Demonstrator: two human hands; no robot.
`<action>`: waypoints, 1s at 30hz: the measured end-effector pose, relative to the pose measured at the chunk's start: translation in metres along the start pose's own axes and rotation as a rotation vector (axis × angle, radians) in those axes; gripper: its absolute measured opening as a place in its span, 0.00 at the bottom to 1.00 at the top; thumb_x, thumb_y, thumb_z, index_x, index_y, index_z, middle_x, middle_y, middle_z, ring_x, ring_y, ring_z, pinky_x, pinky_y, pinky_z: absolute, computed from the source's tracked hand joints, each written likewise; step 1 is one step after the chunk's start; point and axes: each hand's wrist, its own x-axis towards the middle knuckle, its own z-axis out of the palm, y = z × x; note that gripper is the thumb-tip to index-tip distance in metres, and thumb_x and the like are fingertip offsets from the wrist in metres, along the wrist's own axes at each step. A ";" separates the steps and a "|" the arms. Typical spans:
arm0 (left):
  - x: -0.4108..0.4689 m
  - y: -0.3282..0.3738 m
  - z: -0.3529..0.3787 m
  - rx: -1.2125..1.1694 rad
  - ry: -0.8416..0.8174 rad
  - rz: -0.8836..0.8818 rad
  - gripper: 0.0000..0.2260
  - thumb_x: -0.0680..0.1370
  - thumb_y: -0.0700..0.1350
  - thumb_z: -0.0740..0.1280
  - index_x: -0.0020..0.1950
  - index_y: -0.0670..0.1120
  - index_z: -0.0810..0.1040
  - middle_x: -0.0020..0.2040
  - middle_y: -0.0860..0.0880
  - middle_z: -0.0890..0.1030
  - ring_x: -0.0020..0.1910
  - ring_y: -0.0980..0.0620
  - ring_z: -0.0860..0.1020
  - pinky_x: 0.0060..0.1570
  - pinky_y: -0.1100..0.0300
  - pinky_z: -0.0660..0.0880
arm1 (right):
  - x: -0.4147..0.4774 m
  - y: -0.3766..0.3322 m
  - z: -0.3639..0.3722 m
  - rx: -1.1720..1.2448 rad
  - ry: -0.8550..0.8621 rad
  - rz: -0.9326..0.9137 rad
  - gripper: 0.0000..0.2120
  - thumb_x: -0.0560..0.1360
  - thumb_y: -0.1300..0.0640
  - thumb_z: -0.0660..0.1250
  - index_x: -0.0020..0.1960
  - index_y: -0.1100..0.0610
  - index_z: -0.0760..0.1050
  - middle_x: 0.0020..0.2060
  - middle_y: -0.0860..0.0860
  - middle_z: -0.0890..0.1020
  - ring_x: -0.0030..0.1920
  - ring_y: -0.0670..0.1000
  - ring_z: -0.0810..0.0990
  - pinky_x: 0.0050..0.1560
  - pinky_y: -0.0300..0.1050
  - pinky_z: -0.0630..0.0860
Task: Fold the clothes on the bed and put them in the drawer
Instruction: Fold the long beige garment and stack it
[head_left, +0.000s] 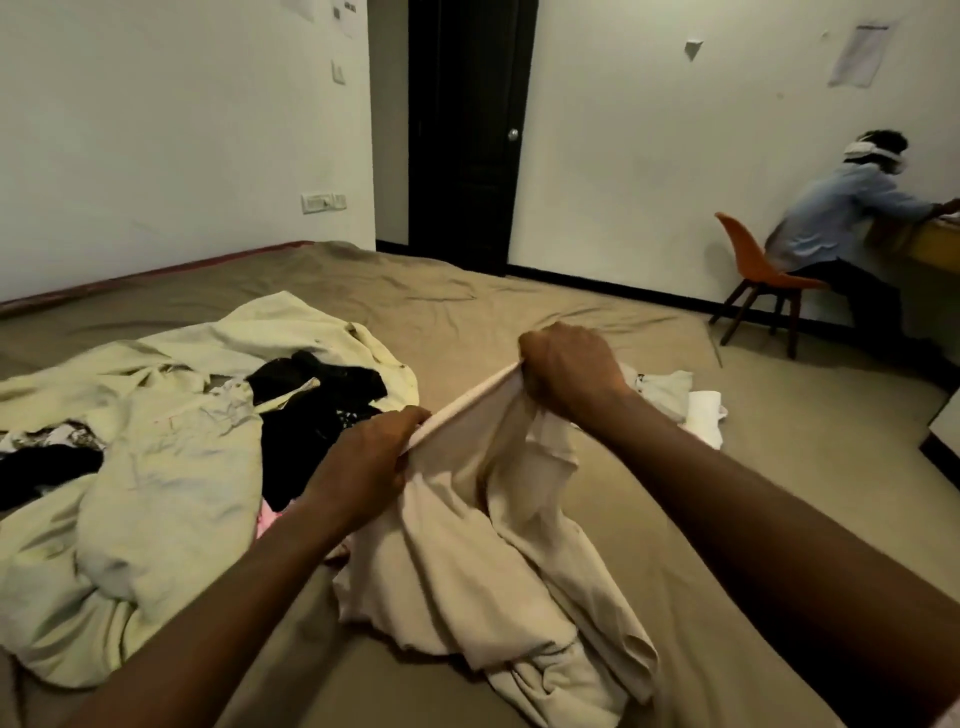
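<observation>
Above bed (519, 306), garment (457, 561) taut diagonally between left hand (371, 449), right hand (569, 369)

No writing can be read. The paper sheet (860, 54) on the right wall (649, 156) and the small notes (347, 15) at the upper left carry marks too blurred to make out.

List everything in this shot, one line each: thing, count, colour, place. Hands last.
beige garment: one, beige, stretched between both hands above the bed
bed: one, olive-brown sheet, foreground
pale yellow cloth: one, crumpled on the bed's left
black garments: at least two, amid the yellow cloth
white garments: small pile, bed's right edge
door: one, dark, far wall
chair: one, orange, far right
seated person: one, blue shirt, on the chair
left hand: grips the garment's edge
right hand: grips the same edge
</observation>
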 end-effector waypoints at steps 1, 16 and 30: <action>0.008 -0.003 -0.007 0.055 -0.050 -0.043 0.15 0.74 0.38 0.70 0.59 0.49 0.78 0.51 0.46 0.84 0.52 0.41 0.82 0.45 0.52 0.75 | 0.004 0.013 -0.010 -0.031 0.027 0.030 0.10 0.81 0.60 0.61 0.59 0.57 0.78 0.55 0.60 0.82 0.56 0.64 0.81 0.49 0.52 0.75; 0.132 0.225 -0.240 0.475 0.483 0.108 0.23 0.75 0.70 0.67 0.49 0.50 0.82 0.41 0.44 0.81 0.38 0.42 0.76 0.38 0.55 0.66 | -0.096 0.240 -0.242 0.119 0.798 0.786 0.11 0.78 0.59 0.61 0.55 0.55 0.81 0.61 0.61 0.73 0.58 0.67 0.76 0.55 0.60 0.76; 0.134 0.326 -0.263 -0.510 -0.256 0.282 0.23 0.81 0.55 0.69 0.38 0.35 0.80 0.32 0.44 0.75 0.26 0.54 0.70 0.26 0.63 0.67 | -0.139 0.307 -0.286 0.796 1.360 1.265 0.18 0.80 0.64 0.55 0.62 0.54 0.79 0.60 0.54 0.83 0.63 0.56 0.79 0.50 0.41 0.65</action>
